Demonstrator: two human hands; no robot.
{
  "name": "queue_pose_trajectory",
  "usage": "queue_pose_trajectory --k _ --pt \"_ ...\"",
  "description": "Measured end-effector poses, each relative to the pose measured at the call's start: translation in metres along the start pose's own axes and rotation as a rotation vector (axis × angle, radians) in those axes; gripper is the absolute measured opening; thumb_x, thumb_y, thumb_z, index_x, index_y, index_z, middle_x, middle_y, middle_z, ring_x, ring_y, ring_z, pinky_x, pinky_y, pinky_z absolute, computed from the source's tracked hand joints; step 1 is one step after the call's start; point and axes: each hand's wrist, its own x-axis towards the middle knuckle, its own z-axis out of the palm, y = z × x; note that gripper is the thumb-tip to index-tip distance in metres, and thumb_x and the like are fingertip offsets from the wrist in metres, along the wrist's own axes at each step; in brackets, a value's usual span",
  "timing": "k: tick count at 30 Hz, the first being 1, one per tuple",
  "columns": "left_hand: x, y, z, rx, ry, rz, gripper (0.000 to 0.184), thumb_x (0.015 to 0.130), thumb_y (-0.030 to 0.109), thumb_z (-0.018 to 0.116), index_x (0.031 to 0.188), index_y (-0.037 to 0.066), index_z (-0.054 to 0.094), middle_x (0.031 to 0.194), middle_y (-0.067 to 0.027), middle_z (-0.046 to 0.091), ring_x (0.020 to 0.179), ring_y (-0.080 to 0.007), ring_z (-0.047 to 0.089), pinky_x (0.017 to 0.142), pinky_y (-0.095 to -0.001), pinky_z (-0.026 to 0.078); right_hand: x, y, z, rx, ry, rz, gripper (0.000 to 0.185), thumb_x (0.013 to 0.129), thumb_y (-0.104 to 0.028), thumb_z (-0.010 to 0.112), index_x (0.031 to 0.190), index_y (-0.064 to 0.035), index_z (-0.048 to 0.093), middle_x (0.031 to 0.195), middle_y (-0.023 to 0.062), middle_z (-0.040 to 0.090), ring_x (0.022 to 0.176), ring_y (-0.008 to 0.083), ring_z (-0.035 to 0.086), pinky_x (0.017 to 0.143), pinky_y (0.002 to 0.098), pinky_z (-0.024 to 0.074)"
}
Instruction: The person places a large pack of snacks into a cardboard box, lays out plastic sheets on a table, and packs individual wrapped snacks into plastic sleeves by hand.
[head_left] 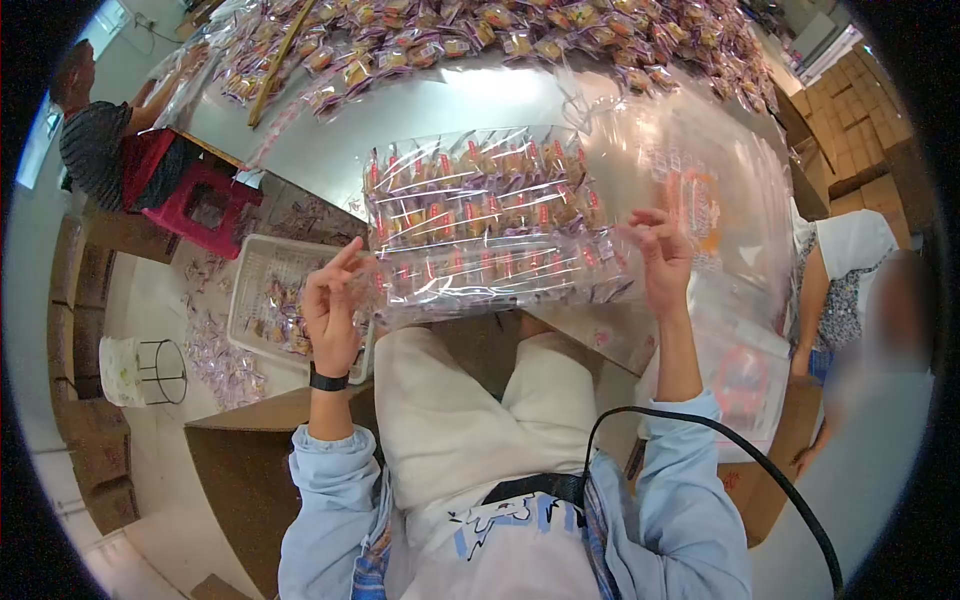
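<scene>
A large clear plastic bag [485,215] lies in front of me at the edge of the metal table, filled with rows of small individually wrapped snacks. My left hand [335,305], with a dark band on the wrist, pinches the bag's near left side. Opposite it, my right hand [662,255] has its fingers closed on the near right side of the same bag. Glare on the film hides part of the contents.
Loose wrapped snacks [440,35] are heaped across the back of the metal table [470,95]. Flat clear bags [730,180] are stacked at right. A white basket [240,310] holds snacks at lower left. People are on both sides, near a pink stool [205,215] and cardboard boxes [860,115].
</scene>
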Motion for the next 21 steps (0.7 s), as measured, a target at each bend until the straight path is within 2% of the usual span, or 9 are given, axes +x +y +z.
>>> queue_pose_trajectory --k 2,5,8,11,14,17,20,21 --pt "0.005 -0.002 -0.001 0.013 -0.004 -0.037 0.016 0.11 0.022 0.045 0.108 0.008 0.051 0.146 -0.0218 0.053 0.122 -0.0299 0.062 0.098 -0.0419 0.055 0.01 -0.005 0.006 -0.13 -0.007 -0.122 0.021 0.099 -0.023 0.068 0.096 -0.0029 0.064 0.126 0.0135 0.065 0.111 0.0243 0.067 0.1 0.0381 0.0532" --pt "0.008 -0.004 0.007 0.071 0.087 -0.039 0.018 0.11 0.023 0.043 0.109 0.007 0.052 0.148 -0.0206 0.052 0.122 -0.027 0.061 0.09 -0.0345 0.057 0.012 -0.011 0.019 -0.023 -0.028 0.024 0.016 0.104 -0.02 0.06 0.1 -0.0039 0.06 0.128 0.0156 0.064 0.103 0.0208 0.071 0.076 0.0279 0.0584" --pt "0.006 -0.006 0.008 0.072 0.146 -0.06 0.019 0.11 0.023 0.043 0.109 0.007 0.053 0.149 -0.0194 0.051 0.121 -0.024 0.062 0.084 -0.0291 0.058 0.019 -0.01 0.015 -0.105 -0.084 0.325 0.017 0.104 -0.02 0.059 0.102 -0.0031 0.06 0.128 0.0155 0.063 0.096 0.0189 0.073 0.065 0.0272 0.0559" --pt "0.008 -0.011 0.01 0.139 0.178 -0.089 0.02 0.11 0.022 0.043 0.107 0.006 0.054 0.148 -0.0181 0.052 0.12 -0.0218 0.063 0.078 -0.0258 0.059 0.023 -0.008 0.02 -0.105 0.032 0.405 0.017 0.103 -0.019 0.062 0.104 -0.0022 0.061 0.12 0.0112 0.066 0.085 0.0146 0.072 0.057 0.0255 0.0519" --pt "0.01 -0.015 0.016 0.036 0.239 -0.087 0.021 0.11 0.023 0.044 0.106 0.006 0.056 0.145 -0.0172 0.054 0.117 -0.0201 0.064 0.077 -0.0269 0.059 0.024 0.021 0.011 -0.286 0.073 0.099 0.018 0.1 -0.02 0.067 0.104 -0.0022 0.065 0.11 0.0075 0.068 0.078 0.0111 0.068 0.057 0.0248 0.0525" --pt "0.009 -0.016 0.022 0.058 0.281 -0.121 0.022 0.109 0.023 0.046 0.106 0.004 0.058 0.143 -0.0166 0.056 0.114 -0.0187 0.065 0.077 -0.0274 0.06 0.024 0.023 0.014 -0.363 0.12 0.082 0.02 0.097 -0.021 0.071 0.1 -0.0017 0.066 0.103 0.0059 0.068 0.073 0.009 0.065 0.059 0.0245 0.054" --pt "0.006 -0.024 0.023 0.001 0.334 -0.147 0.025 0.109 0.022 0.048 0.105 0.002 0.061 0.139 -0.0168 0.059 0.113 -0.0186 0.065 0.08 -0.031 0.06 0.02 0.014 0.017 -0.176 0.18 0.385 0.023 0.095 -0.022 0.074 0.1 -0.0011 0.068 0.098 0.0061 0.07 0.075 0.0087 0.065 0.062 0.0232 0.0549" --pt "0.005 -0.024 0.023 0.007 0.338 -0.159 0.025 0.108 0.021 0.048 0.104 0.001 0.062 0.136 -0.0166 0.061 0.112 -0.0188 0.065 0.082 -0.0314 0.059 0.018 0.013 0.016 -0.18 0.179 0.395 0.023 0.095 -0.023 0.074 0.1 -0.0011 0.069 0.096 0.0057 0.07 0.074 0.0086 0.065 0.062 0.0229 0.0548"
